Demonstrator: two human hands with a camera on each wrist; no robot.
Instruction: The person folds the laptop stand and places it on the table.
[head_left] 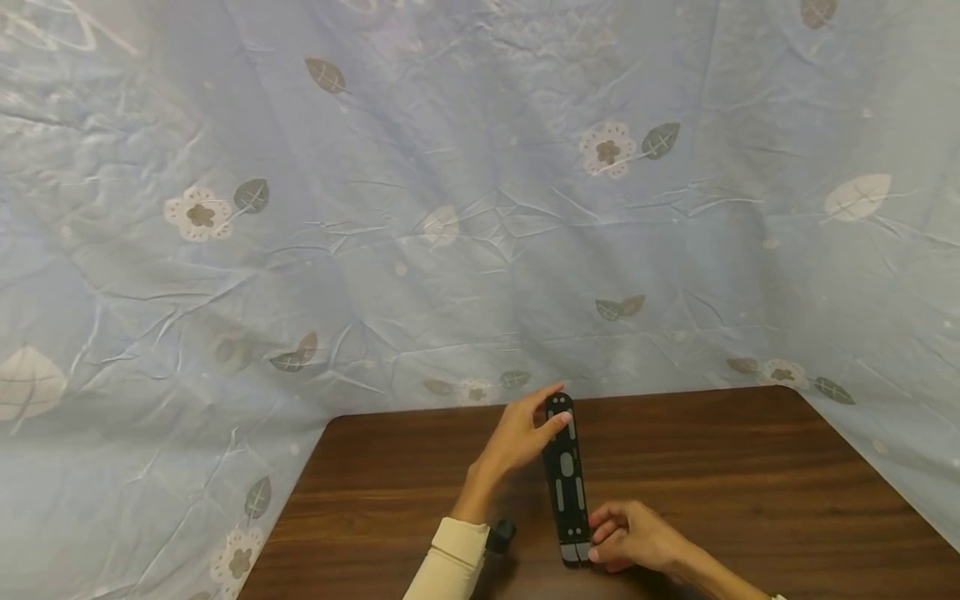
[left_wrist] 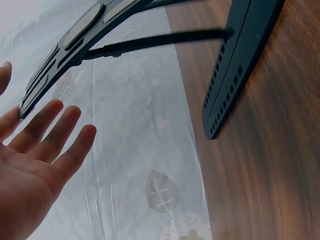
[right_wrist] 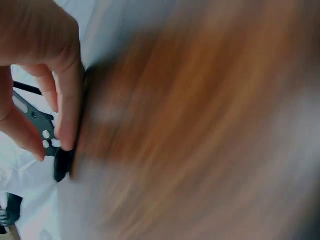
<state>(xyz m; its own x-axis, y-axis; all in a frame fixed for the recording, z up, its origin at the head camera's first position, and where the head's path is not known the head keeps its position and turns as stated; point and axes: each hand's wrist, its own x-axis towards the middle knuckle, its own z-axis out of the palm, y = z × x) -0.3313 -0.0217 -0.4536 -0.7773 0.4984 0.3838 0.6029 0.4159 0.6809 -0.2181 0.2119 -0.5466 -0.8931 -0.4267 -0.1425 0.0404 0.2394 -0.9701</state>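
Observation:
A black folding laptop stand (head_left: 567,492) with grey pads stands on the brown table, its long axis running away from me. In the left wrist view its upper plate (left_wrist: 75,37) is raised on thin struts (left_wrist: 155,42) above a slotted base (left_wrist: 232,70). My left hand (head_left: 517,433) pinches the far end, thumb over the plate and index finger behind it; the other fingers are spread. At the near end, my right hand (head_left: 633,535) holds the stand's corner between thumb and fingers. The right wrist view shows those fingertips (right_wrist: 66,140) around the end.
The wooden table (head_left: 750,467) has rounded far corners. A pale blue patterned cloth (head_left: 480,250) hangs behind it and along both sides. A small black device (head_left: 501,536) sits beside my left sleeve (head_left: 456,550).

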